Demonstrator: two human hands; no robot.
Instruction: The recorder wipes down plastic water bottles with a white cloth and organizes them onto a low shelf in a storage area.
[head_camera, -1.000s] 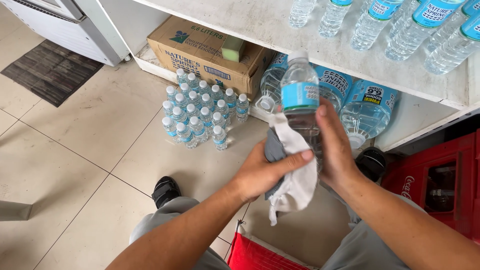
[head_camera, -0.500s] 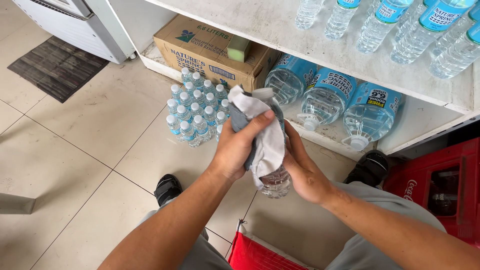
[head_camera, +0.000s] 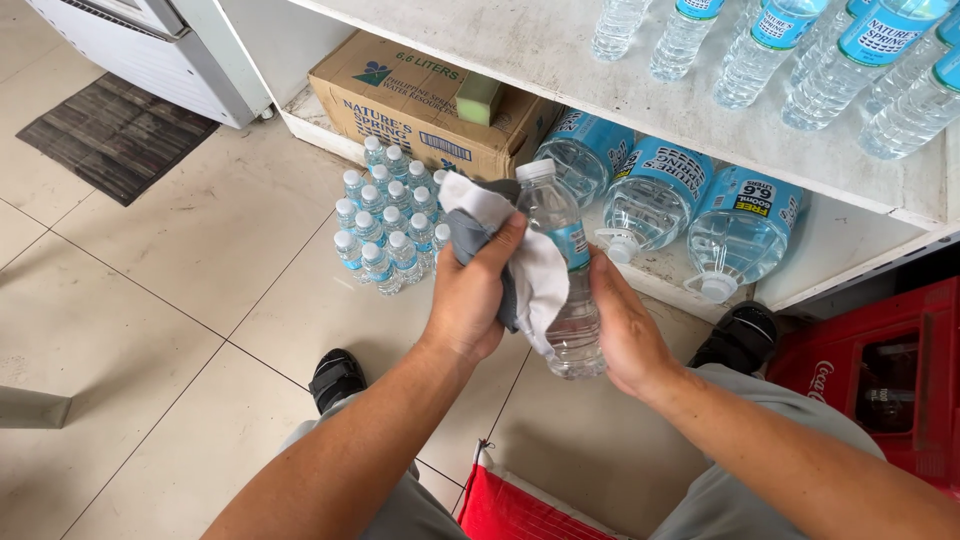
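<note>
My right hand (head_camera: 622, 330) grips the lower part of a clear plastic water bottle (head_camera: 563, 275) with a white cap and blue label, held tilted over the floor. My left hand (head_camera: 475, 290) clutches a grey and white cloth (head_camera: 520, 262) and presses it against the bottle's side. Both forearms reach in from the bottom of the view. The cloth hides part of the bottle's label and body.
A shrink-wrapped pack of small bottles (head_camera: 385, 225) stands on the tiled floor. Behind it is a cardboard box (head_camera: 410, 105) with a sponge (head_camera: 478, 98) on top. Large water jugs (head_camera: 660, 195) lie under a white shelf (head_camera: 560, 50) holding several bottles. Red crates (head_camera: 880, 380) sit right and below.
The cloth covered the bottle's top half a second ago; now the cap and neck show and the cloth sits on the bottle's left side. The bottle has tilted.
</note>
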